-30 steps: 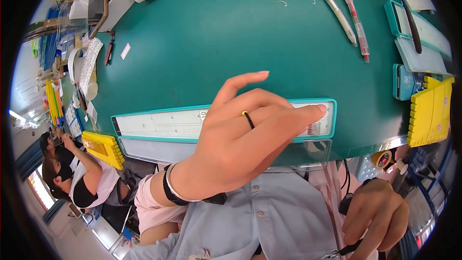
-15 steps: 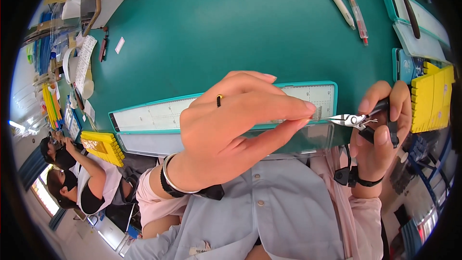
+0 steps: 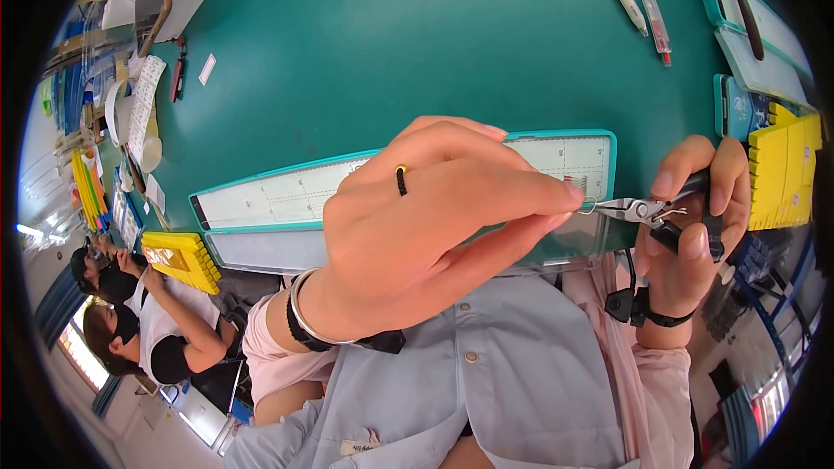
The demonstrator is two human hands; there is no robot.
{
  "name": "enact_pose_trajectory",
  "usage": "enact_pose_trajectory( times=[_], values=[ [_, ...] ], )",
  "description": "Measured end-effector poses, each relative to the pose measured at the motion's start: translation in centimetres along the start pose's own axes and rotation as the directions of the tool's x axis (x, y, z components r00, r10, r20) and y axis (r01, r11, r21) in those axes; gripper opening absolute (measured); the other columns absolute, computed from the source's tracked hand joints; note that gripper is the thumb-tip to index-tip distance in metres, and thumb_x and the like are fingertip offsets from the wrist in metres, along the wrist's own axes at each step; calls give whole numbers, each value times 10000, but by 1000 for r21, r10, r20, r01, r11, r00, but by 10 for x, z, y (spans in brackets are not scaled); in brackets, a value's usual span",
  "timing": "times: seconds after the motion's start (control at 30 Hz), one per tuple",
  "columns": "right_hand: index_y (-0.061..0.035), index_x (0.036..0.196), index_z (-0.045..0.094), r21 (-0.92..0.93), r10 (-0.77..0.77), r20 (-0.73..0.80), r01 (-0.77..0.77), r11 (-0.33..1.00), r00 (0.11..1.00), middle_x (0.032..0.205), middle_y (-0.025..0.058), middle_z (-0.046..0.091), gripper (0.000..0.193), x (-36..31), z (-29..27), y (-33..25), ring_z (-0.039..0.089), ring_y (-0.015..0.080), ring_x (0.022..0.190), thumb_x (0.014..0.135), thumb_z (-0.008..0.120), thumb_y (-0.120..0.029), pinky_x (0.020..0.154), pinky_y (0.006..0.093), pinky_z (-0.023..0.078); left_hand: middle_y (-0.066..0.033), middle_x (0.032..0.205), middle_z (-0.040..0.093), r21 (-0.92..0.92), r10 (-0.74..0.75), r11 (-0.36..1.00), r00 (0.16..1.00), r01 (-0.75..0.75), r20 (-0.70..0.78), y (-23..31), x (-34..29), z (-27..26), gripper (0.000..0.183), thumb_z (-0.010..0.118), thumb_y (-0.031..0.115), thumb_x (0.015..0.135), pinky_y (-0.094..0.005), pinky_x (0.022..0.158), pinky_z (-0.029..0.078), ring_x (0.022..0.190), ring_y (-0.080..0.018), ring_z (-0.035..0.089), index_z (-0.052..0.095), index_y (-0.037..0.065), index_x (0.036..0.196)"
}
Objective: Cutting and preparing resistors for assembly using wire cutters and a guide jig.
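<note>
Thumb and forefinger of my left hand (image 3: 452,208) are closed in a pinch over the right end of a long flat case (image 3: 287,195), which has a teal rim and a white ruled inside. A thin curved wire (image 3: 591,206) shows just past the fingertips, against the jaw tips of small pliers (image 3: 632,209). My right hand (image 3: 691,226) is closed round the black handles of these pliers. Several fine hook-like wires (image 3: 576,182) lie in a row in the case, partly hidden by my left fingers. The clear lid (image 3: 269,251) hangs open on the near side.
Two pens (image 3: 647,4) lie at the far right of the green table (image 3: 373,52). A second teal case (image 3: 764,52) and a yellow block (image 3: 786,169) stand at the right. Paper strips (image 3: 143,113) and another yellow block (image 3: 181,260) are at the left, near two people.
The pliers' jaws have opened slightly, and a curved bit of wire now shows at their tips. Both hands sit slightly farther right. The whole view has shifted a little.
</note>
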State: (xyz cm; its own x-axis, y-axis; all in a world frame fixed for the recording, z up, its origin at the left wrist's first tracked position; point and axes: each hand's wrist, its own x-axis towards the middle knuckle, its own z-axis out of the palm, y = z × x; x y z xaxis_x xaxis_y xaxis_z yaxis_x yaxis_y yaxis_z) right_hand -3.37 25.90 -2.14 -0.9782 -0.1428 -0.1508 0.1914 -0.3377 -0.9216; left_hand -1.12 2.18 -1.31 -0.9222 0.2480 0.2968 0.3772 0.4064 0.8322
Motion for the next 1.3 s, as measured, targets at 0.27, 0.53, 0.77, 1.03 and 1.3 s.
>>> enact_pose_trajectory(
  times=[0.27,0.53,0.77,1.03,1.3],
  values=[
    [-105,950,335,-12,-98,36,98,995,995,988,233,620,566,0,-5,2,588,123,611,782,871,-179,506,207,547,-67,906,773,-41,-9,999,1000,7,-25,-4,1,1,288,796,-87,742,-384,879,502,865,-192,726,714,48,983],
    [-106,969,343,22,-134,92,133,991,987,1024,252,613,528,-1,-4,5,601,133,616,784,836,-58,562,228,571,-104,922,763,-210,-24,978,999,15,-38,-10,-5,4,308,767,-134,732,-351,829,508,848,-213,718,664,66,942],
    [-109,960,333,26,-156,112,154,988,981,1020,247,609,538,1,-6,7,607,140,623,783,838,-61,565,235,577,-123,924,758,-214,-35,977,999,27,-35,-9,-4,4,356,739,-168,747,-350,818,516,866,-204,708,612,58,991],
    [-104,954,336,8,-148,92,147,989,985,1014,255,622,531,-1,-4,7,610,137,636,790,841,-77,549,228,571,-127,905,751,-228,-34,973,999,26,-30,-11,-4,5,353,740,-170,753,-338,786,525,858,-210,712,604,57,986],
    [-98,951,356,-96,-160,179,179,979,971,989,254,644,483,6,-11,4,625,154,702,817,820,-105,574,224,561,-145,1073,724,21,-141,990,989,141,43,-1,-10,-1,424,847,6,735,-388,862,510,965,-253,684,634,50,1099]
  ],
)
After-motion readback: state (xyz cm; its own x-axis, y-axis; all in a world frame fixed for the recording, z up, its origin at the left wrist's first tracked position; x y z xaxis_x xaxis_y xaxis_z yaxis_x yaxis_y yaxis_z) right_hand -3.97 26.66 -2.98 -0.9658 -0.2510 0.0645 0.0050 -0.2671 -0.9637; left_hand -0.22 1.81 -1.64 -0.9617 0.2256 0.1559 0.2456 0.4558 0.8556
